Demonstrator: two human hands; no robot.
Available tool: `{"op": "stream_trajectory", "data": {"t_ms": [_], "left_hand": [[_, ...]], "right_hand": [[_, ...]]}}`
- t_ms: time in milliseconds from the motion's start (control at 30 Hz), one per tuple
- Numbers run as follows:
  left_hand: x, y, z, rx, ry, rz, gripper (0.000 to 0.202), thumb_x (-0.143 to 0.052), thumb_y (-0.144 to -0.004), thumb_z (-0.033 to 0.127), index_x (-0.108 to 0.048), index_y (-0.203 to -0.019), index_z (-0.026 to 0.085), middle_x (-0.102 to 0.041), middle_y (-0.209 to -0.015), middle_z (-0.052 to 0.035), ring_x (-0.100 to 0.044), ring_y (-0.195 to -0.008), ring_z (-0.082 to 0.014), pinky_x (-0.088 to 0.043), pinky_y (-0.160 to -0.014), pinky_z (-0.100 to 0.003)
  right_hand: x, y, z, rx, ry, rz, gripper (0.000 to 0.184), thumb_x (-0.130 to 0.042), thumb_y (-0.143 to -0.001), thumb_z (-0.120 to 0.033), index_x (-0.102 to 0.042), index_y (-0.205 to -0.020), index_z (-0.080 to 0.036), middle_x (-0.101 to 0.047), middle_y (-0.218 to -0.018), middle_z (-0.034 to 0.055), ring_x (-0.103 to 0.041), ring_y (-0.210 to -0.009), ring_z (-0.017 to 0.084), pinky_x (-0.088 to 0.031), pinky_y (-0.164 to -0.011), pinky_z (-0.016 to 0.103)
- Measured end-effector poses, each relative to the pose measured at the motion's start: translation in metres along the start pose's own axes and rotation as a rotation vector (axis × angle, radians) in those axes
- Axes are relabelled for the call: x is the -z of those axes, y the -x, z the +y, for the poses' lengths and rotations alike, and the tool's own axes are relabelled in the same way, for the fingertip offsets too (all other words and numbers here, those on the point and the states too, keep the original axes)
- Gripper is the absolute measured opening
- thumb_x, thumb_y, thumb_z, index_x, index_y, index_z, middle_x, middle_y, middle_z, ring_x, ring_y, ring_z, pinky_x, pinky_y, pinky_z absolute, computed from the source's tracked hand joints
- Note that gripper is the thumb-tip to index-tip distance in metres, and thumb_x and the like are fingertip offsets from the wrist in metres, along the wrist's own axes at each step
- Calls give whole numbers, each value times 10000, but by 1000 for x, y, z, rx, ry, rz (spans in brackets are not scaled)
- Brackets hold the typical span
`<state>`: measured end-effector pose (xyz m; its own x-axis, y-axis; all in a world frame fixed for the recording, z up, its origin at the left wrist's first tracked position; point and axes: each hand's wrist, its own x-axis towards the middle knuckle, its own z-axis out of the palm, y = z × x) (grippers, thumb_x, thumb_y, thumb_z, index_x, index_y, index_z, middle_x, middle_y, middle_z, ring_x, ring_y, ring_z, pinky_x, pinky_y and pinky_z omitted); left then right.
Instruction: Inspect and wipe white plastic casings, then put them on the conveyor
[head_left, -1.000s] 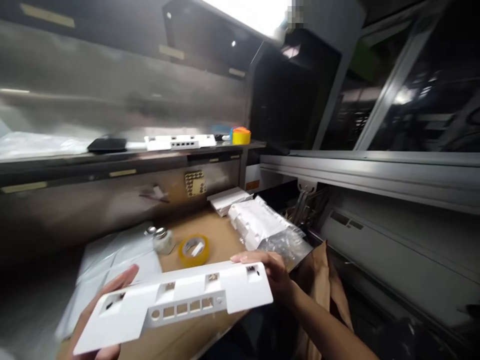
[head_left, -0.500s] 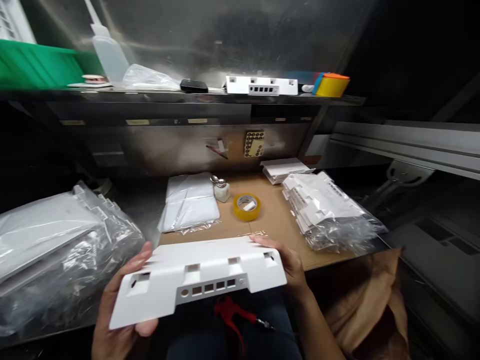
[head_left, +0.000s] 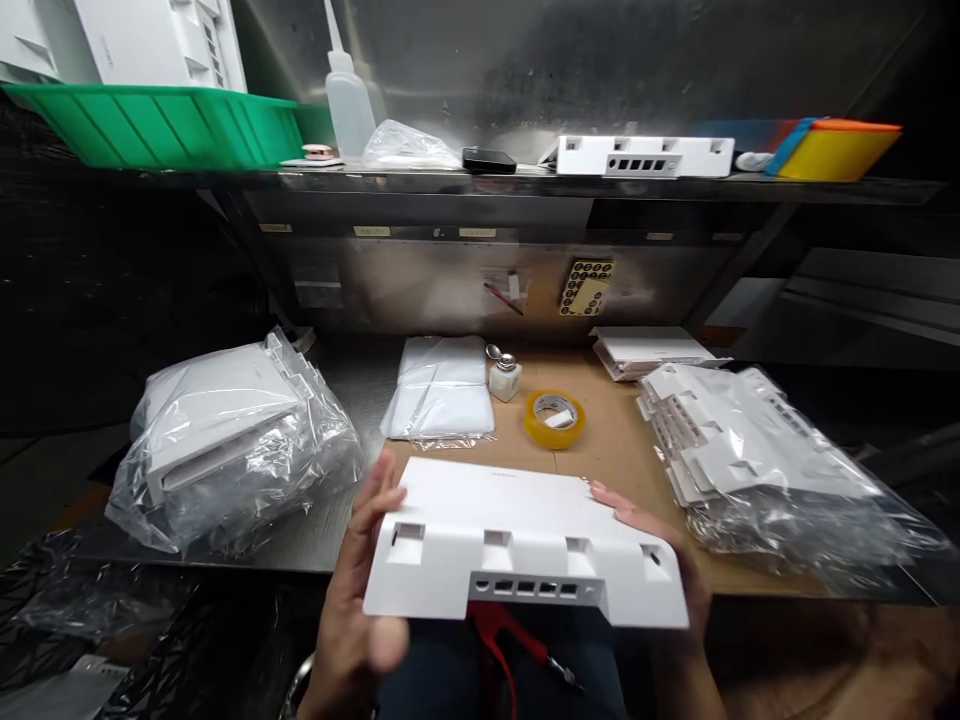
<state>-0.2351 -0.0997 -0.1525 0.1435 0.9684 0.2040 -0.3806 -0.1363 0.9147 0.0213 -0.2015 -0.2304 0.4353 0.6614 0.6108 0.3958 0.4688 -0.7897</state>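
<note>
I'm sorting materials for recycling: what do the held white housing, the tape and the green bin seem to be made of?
Housing: probably moulded plastic, matte white; its even colour and crisp cut-outs suggest it.
Tape: likely plastic film, amber, fairly glossy, judging by its tinted, smooth-looking winding.
Bin: likely plastic, slightly shiny, given its uniform green and ribbed wall.

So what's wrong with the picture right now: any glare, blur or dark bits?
Head view: glare streaks the left bag and right bag; head view: the left hand and right hand look slightly blurred, the shell's print is unreadable; head view: the far left is dark.
</note>
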Motion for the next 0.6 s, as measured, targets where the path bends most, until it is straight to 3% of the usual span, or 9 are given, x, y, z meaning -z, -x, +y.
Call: {"op": "stream_trajectory", "data": {"t_ms": [67, 100, 133, 200, 267, 367, 467, 600], "left_hand": [[7, -5, 0, 264, 214, -23, 902, -572, -700, 923, -657, -1348, 301, -447, -1592, -55, -324, -1517, -345, -379, -1197, -469], [13, -7, -3, 404, 287, -49, 918, -489, -760, 928, -643, -1374, 265, -518, -1531, -99, -387, -1480, -365, -425, -1157, -518], [22, -9, -7, 522, 314, -66, 873, -497, -809, 883, -657, -1358, 223, -613, -1422, -139, -464, -1424, -383, -466, -1116, -543], [41, -8, -22, 652, 284, -36, 656, -733, -789, 678, -731, -1216, 180, -739, -1181, -140, -582, -1310, -380, -523, -1074, -483], [59, -3, -38, 608, 194, 123, 499, -849, -727, 496, -759, -1113, 194, -780, -1000, -89, -655, -1215, -350, -561, -1038, -400], [72, 8, -53, 513, 158, 292, 543, -804, -752, 567, -748, -1154, 208, -785, -950, -70, -679, -1171, -343, -594, -993, -381], [62, 13, -48, 539, 220, 210, 738, -775, -725, 676, -694, -1289, 207, -777, -1047, -98, -648, -1210, -389, -605, -973, -441], [36, 13, -27, 554, 310, 184, 788, -783, -693, 716, -662, -1324, 259, -766, -1127, -67, -595, -1268, -428, -582, -1005, -496]], "right_hand": [[-2, -1, -4, 112, 21, 20, 288, -537, -1012, -313, -653, -1274, -342, -638, -1385, 61, -557, -1358, 328, -403, -1168, 629], [-2, -2, -6, 172, 54, 11, 301, -525, -1018, -311, -650, -1288, -350, -626, -1401, 60, -537, -1376, 337, -391, -1165, 659], [-1, -3, -7, 223, 93, -13, 313, -513, -1022, -303, -653, -1297, -352, -605, -1428, 61, -516, -1394, 346, -384, -1161, 679], [2, -5, -5, 257, 162, -76, 332, -513, -1020, -279, -673, -1302, -348, -518, -1521, 62, -456, -1442, 359, -371, -1170, 681], [4, -6, -1, 157, 158, -81, 397, -565, -997, -261, -636, -1375, -357, -414, -1602, 56, -390, -1489, 351, -343, -1207, 647], [6, 1, 4, -185, 58, 15, 516, -598, -992, -288, -519, -1492, -388, -502, -1540, 63, -504, -1416, 292, -423, -1188, 543], [7, 18, 5, -426, -96, -3, 441, -480, -1047, -398, -556, -1477, -334, -588, -1453, 89, -598, -1321, 284, -511, -1113, 485], [7, 39, 2, -494, -170, -61, 496, -508, -1032, -440, -540, -1502, -281, -510, -1528, 101, -495, -1420, 309, -406, -1199, 497]]}}
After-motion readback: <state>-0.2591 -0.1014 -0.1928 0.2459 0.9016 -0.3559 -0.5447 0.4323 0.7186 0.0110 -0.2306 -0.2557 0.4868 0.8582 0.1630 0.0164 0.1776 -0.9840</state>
